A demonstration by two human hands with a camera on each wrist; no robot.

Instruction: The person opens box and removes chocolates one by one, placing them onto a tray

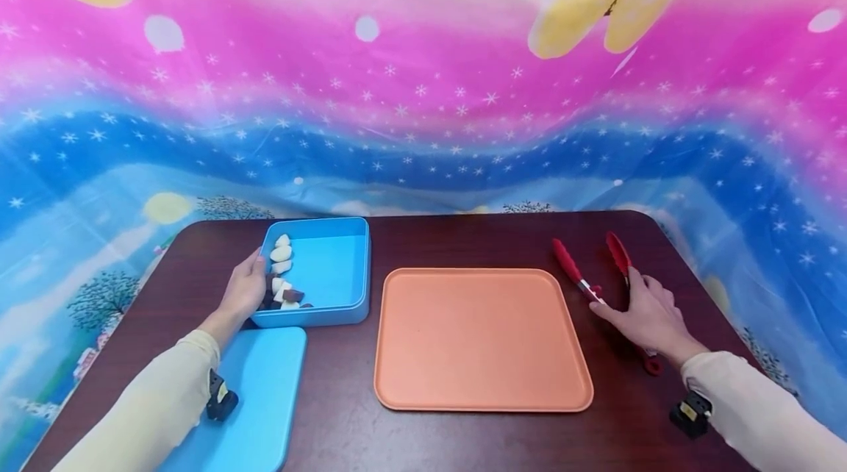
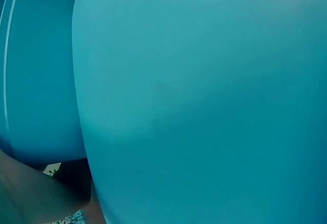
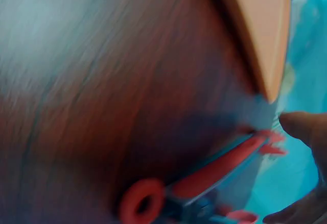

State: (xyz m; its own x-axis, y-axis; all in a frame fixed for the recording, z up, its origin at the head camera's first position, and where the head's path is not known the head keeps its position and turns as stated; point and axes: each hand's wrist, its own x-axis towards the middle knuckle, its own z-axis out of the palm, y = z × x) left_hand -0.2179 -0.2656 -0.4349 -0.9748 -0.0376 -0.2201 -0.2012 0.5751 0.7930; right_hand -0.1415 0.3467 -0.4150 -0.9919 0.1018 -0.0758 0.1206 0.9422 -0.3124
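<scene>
My left hand [image 1: 243,284] rests against the left side of a blue rectangular box [image 1: 331,266], with its fingertips at the rim. White and dark brown pieces [image 1: 283,288] lie along the inner left side of that box. Over at the right, my right hand [image 1: 651,314] is spread above a pair of red-and-silver tongs [image 1: 574,273], whose two arms stand apart. Its thumb is beside one arm and its fingers are by the other. The right wrist view shows a gap between thumb and fingers, with the tongs' red ring [image 3: 142,202] toward the wrist.
An orange tray [image 1: 483,340] lies mid-table between box and tongs. A blue lid [image 1: 265,398] lies flat in front of the box, under the left forearm. Behind the dark wooden table [image 1: 456,240] hangs a patterned cloth [image 1: 410,126].
</scene>
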